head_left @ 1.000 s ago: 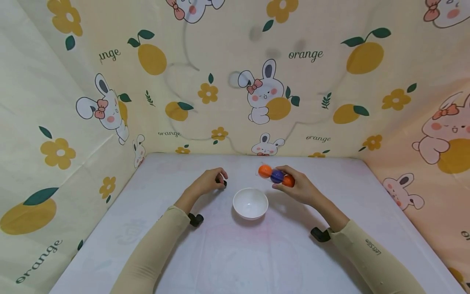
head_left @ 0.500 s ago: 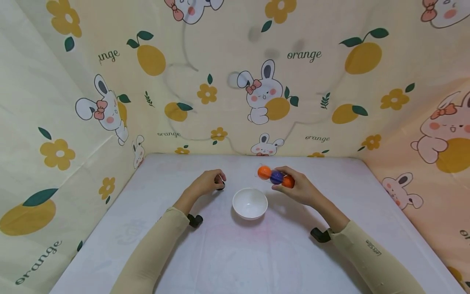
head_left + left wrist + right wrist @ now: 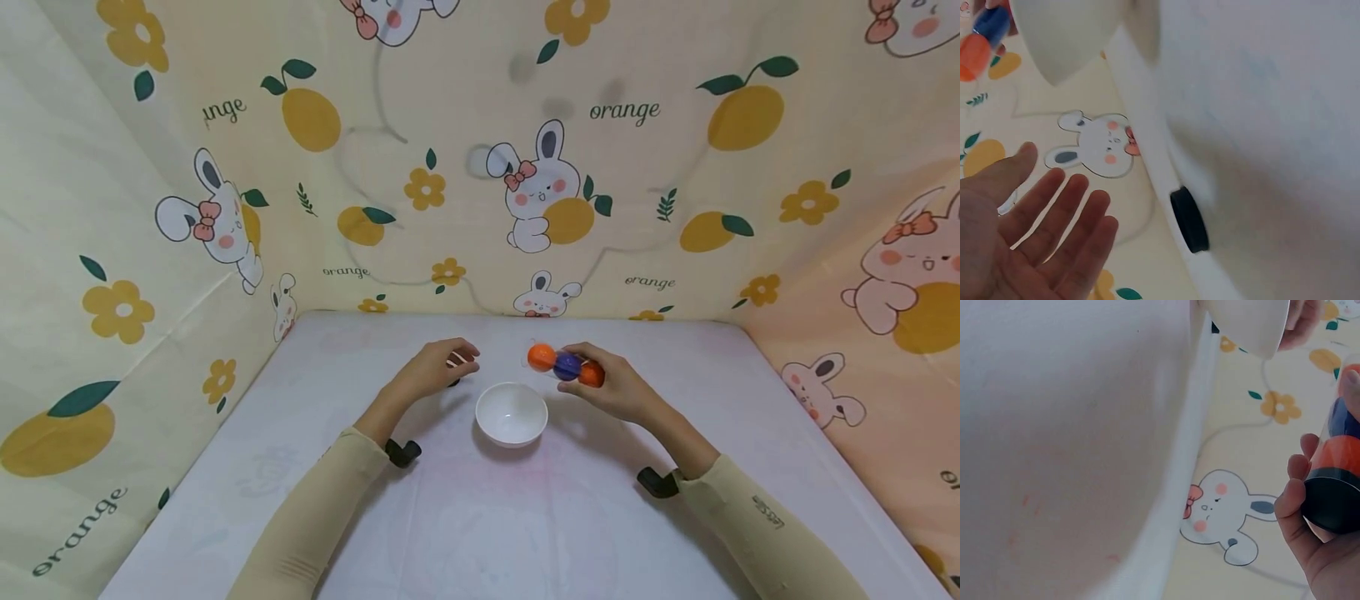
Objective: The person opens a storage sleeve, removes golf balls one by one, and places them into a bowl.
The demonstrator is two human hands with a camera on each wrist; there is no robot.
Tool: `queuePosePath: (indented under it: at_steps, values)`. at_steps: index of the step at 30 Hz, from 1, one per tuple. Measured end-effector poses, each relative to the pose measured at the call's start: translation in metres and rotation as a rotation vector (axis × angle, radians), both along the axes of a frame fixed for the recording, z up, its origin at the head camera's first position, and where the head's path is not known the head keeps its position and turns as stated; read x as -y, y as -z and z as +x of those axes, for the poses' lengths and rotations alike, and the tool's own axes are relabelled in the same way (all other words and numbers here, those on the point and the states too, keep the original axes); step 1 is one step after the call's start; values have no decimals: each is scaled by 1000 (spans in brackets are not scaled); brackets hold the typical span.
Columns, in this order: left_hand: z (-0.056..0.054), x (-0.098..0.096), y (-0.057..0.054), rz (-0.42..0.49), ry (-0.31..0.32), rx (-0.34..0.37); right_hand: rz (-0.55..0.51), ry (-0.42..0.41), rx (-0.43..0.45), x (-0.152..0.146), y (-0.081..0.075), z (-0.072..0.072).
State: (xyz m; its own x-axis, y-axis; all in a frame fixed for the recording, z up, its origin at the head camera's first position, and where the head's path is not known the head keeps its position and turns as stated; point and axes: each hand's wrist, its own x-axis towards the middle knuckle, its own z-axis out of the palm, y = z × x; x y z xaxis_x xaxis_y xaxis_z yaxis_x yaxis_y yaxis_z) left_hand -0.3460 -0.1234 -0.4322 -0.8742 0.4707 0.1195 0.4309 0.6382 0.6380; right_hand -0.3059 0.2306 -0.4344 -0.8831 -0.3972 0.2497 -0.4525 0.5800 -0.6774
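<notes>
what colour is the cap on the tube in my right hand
The cap is black, clearest in the right wrist view.

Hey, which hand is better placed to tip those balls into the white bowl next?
Probably the right hand: it grips the clear tube of balls close to the white bowl. The left hand is empty, near the black cap.

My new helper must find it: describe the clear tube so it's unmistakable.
On the white table stands a white bowl. Beyond it and to its right in the head view, the right hand grips a clear tube. Unlike the plain bowl, it shows a blue ball between two orange balls.
</notes>
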Motion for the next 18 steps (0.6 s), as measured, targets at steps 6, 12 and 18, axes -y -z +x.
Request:
queuePosePath:
  at_steps: [6,12,18]
  values:
    - [9,-10,-9,93,19,2,17,-6,-4,1,-3,1]
    - [21,-21,-16,194,64,-12,47,-7,7,2,-8,5]
    - [30,-33,-19,239,92,-8,83,-4,9,3,-11,7]
